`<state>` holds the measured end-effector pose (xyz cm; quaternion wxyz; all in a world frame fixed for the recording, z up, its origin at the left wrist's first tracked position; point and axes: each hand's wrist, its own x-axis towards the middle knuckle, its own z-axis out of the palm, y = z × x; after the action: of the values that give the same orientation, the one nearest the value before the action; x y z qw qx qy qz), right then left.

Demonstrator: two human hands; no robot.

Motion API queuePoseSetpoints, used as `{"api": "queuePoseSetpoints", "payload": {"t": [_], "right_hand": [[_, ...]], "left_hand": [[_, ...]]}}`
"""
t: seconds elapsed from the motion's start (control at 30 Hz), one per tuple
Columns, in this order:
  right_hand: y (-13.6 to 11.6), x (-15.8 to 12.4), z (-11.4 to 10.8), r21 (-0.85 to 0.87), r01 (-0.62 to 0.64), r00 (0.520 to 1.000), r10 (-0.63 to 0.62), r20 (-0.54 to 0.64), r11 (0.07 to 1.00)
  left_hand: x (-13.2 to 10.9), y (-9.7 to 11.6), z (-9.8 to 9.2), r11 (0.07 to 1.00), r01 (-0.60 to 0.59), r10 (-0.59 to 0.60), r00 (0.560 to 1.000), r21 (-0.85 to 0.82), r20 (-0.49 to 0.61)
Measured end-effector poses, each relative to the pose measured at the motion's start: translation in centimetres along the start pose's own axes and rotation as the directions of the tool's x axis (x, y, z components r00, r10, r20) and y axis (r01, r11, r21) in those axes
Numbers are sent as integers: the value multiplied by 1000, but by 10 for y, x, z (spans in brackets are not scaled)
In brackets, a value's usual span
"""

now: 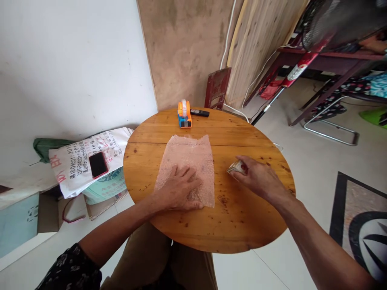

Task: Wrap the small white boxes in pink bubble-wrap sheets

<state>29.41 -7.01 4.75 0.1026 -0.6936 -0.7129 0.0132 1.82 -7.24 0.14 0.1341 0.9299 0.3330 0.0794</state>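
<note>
A pink sheet of bubble wrap [187, 161] lies flat in the middle of a round wooden table [242, 217]. My left hand [178, 189] rests palm down on the sheet's near part, fingers stretched out. My right hand [256, 177] is to the right of the sheet, fingers closed round a small pale, glassy object [236, 167] that sits on the tabletop. Most of that object is hidden by my fingers.
An orange and blue tape dispenser [184, 114] and a black remote-like bar [200, 113] sit at the table's far edge. Left of the table, a phone [98, 164] lies on printed sacks [81, 161]. A dark red chair [217, 86] stands behind; a fan [329, 20] and bench stand at right.
</note>
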Motion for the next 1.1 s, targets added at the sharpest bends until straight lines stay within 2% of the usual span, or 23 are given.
{"api": "queuePoseSetpoints", "payload": {"t": [0.07, 0.17, 0.27, 0.33, 0.47, 0.6, 0.7, 0.83, 1.1], "right_hand": [[-17, -2, -13, 160, 42, 993, -24, -115, 986], [-57, 0, -25, 336, 238, 961, -170, -220, 911], [-92, 14, -20, 375, 394, 919, -358, -164, 839], [-103, 26, -9, 369, 401, 916, -380, -131, 838], [-103, 43, 17, 348, 365, 922, -386, -9, 864], [-98, 44, 39, 352, 407, 881, -464, 93, 843], [-90, 40, 48, 416, 423, 866, -494, 74, 805], [-75, 37, 50, 480, 387, 882, -468, 57, 787], [-81, 36, 48, 374, 384, 908, -418, 11, 844]], "left_hand": [[3, -2, 4, 1000, -16, 16, 1000, 6, -17], [8, -4, 7, 1000, -30, 30, 999, 1, -43], [4, -7, -1, 997, -70, 69, 997, -37, -40], [-5, -12, -8, 993, -93, 88, 994, -71, -69], [-25, -34, -17, 994, 44, -68, 966, -100, -249], [-27, -50, -8, 992, 104, -121, 948, -72, -295], [-23, -51, 0, 991, 105, -126, 928, -79, -352], [-23, -49, 4, 990, 99, -131, 914, -101, -384], [-24, -48, 2, 986, 119, -153, 920, -115, -360]]}}
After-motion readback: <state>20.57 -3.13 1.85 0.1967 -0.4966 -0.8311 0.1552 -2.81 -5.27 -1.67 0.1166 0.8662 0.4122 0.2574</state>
